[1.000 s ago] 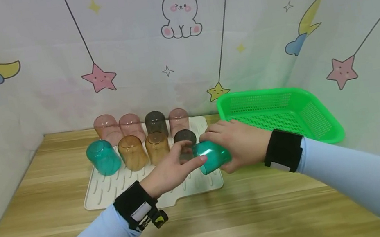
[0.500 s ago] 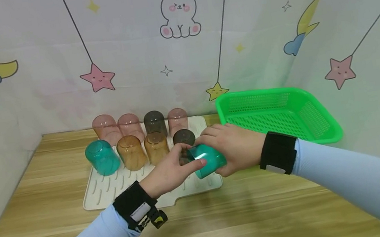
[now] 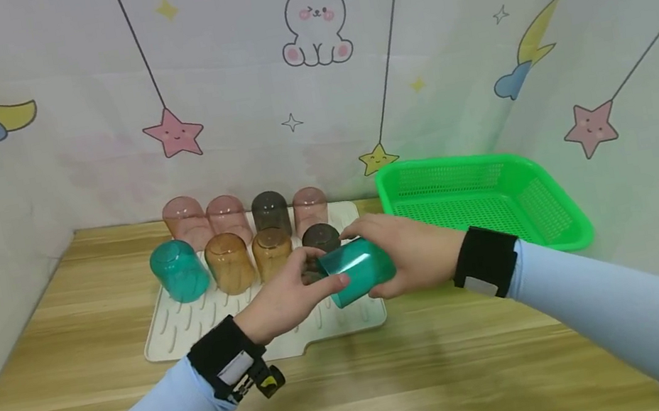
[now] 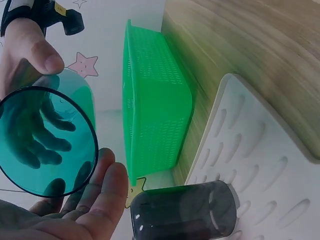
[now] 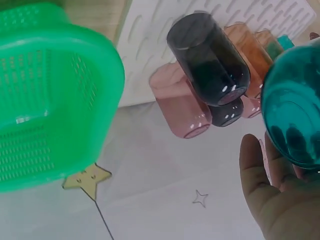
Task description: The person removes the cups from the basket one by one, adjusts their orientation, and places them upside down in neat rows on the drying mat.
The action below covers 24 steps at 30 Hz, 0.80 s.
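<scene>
In the head view my right hand [image 3: 411, 250] grips a teal plastic cup [image 3: 355, 269] round its closed end, tilted on its side above the mat. My left hand [image 3: 285, 295] is at the cup's open end, thumb on the near side and fingers on the far side. The left wrist view looks into the cup's mouth [image 4: 47, 142]; left fingers [image 4: 112, 195] lie along the rim, and right fingers show through the wall. The right wrist view shows the cup [image 5: 295, 110] cut off at the edge, with right fingers [image 5: 252, 165] beside it.
Upturned cups stand in two rows on a white drying mat [image 3: 195, 334]: pink cups [image 3: 185, 221], a teal cup [image 3: 180, 272], amber cups [image 3: 229, 264] and dark grey cups [image 3: 269, 211]. A green basket [image 3: 562, 204] stands at the right, by the patterned cloth wall [image 3: 442, 15].
The held teal cup has shifted slightly left and turned, showing more of its side. My right hand has moved a little left with it, and my left hand stays at its open end.
</scene>
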Each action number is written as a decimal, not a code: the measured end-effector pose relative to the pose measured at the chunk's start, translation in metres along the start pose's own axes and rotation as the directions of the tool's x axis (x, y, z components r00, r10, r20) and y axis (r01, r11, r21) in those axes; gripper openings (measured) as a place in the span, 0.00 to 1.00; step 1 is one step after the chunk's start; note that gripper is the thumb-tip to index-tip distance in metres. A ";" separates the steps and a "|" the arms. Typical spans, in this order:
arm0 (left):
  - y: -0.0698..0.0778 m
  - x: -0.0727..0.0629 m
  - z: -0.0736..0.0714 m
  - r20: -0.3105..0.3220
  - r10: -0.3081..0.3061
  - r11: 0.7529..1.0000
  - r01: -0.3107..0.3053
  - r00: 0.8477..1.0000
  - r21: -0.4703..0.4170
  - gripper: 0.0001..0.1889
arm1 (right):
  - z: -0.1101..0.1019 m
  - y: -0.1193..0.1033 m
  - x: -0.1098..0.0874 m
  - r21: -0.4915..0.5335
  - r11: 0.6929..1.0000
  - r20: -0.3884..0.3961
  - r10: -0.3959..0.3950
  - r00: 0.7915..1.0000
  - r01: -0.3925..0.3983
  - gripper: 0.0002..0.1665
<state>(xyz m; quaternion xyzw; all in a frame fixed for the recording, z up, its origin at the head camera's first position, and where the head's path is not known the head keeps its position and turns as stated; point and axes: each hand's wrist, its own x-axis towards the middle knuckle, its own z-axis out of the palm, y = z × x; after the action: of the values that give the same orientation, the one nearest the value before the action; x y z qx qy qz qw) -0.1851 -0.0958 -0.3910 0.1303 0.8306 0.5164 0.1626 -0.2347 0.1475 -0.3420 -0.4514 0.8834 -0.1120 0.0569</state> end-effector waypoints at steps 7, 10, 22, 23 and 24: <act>-0.003 -0.006 -0.003 -0.023 0.005 0.999 -0.006 1.000 -0.033 0.37 | 0.000 0.007 -0.002 0.222 0.968 0.035 0.113 0.993 -0.118 0.56; -0.004 -0.009 -0.005 -0.028 0.012 0.999 -0.013 1.000 -0.036 0.37 | 0.000 0.009 -0.001 0.284 0.945 0.044 0.157 0.987 -0.163 0.58; -0.006 -0.014 -0.010 -0.014 0.004 1.000 -0.003 1.000 0.031 0.37 | -0.002 0.010 0.001 0.389 0.916 -0.007 0.111 0.994 -0.100 0.58; -0.006 -0.014 -0.011 -0.008 0.008 0.999 -0.008 1.000 0.038 0.37 | -0.002 0.010 0.002 0.392 0.916 -0.014 0.103 0.995 -0.089 0.58; -0.006 -0.014 -0.012 -0.002 0.012 0.999 -0.012 1.000 0.044 0.37 | -0.002 0.010 0.002 0.395 0.916 -0.022 0.093 0.995 -0.077 0.58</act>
<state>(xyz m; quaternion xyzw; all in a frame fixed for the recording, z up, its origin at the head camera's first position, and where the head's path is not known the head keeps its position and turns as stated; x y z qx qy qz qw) -0.1773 -0.1135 -0.3892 0.1385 0.8412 0.4989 0.1558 -0.2443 0.1513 -0.3429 -0.3896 0.8627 -0.2936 0.1333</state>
